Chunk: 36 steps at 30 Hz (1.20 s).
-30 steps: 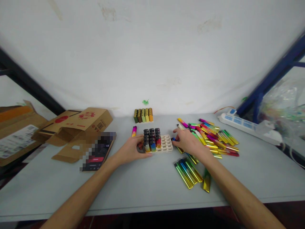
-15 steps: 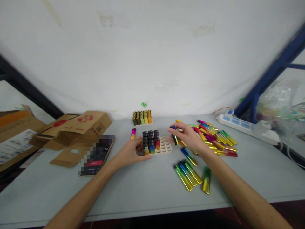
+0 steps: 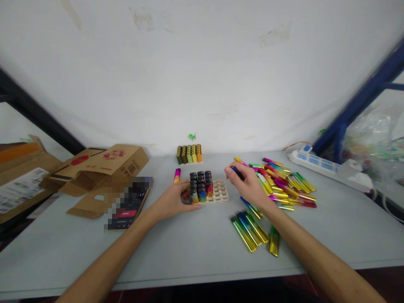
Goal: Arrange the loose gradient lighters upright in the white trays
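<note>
Lighter grasped in the right hand, white tray held by the left hand

From my seat at the feed, I have the right hand curled tight about the dark-topped lighter, thumb and forefinger near its end; the hand hides most of its body from me. It is raised just beyond the tray's right end, beside the loose lighters scattered to the right. My left hand is bent around the tray's left end, gripping it, thumb along the near edge and fingers behind, their tips hidden. Standing lighters with black tops fill the tray's left part; vacant holes show on its right. Nearer me, green, blue and gold lighters lie on the grey table. Past the left hand lies one magenta-and-yellow lighter, and upright lighters stand in a block near the wall.
</note>
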### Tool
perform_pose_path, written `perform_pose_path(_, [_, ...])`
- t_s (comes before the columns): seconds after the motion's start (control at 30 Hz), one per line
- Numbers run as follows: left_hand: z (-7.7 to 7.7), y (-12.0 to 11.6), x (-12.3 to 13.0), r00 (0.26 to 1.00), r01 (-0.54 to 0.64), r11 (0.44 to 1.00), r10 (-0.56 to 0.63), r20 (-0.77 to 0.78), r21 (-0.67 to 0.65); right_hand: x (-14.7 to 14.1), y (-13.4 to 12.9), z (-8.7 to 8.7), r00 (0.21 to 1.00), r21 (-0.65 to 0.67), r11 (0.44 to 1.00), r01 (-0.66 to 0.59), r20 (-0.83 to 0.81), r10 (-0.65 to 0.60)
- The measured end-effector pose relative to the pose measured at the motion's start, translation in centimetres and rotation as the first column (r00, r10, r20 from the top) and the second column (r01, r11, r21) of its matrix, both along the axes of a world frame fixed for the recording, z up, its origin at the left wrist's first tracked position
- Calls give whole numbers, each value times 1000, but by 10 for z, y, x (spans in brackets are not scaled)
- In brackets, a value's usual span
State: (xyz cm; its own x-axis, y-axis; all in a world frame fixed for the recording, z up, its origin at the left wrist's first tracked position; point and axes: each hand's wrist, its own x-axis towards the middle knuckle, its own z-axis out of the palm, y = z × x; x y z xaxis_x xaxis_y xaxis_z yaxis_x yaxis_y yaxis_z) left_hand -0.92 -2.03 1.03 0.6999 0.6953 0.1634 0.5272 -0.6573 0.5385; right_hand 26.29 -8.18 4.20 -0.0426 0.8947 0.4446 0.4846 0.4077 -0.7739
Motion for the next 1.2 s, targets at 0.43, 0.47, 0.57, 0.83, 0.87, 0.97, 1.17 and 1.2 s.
perform_pose_path(0.43, [0,1,-1,1000,12,1000,-12,-3,20,-1,1,-2,988,11,988,153,-13,-153])
perform_pose_path(0.47, [-1,1,-1,1000,13,1000,-13,-6,21,-1,1,-2,988,12,988,155,-14,-155])
perform_pose_path(0.57, [-1,1,-1,1000,8,1000,-8,-12,24,-1,2,-3,989,16,989,148,-12,-148])
perform_pose_path(0.83, [-1,0,-1,1000,-3,1000,3,10,1,0,3,-7,988,-61,992,113,-100,-119])
perform_pose_path(0.87, [0,0,-1,1000,-8,1000,8,16,-4,-1,3,-8,988,-78,995,57,-142,-68])
perform_pose_path(0.97, [0,0,-1,999,-14,999,15,42,-34,-3,4,-9,962,-106,986,-127,-255,96])
perform_pose_path(1.17, [2,-1,0,999,-8,998,11,42,-62,-7,-2,3,946,-80,976,-204,-271,176])
perform_pose_path(1.2, [2,-2,0,999,-10,998,13,47,-65,-6,-3,5,948,-83,975,-207,-262,179])
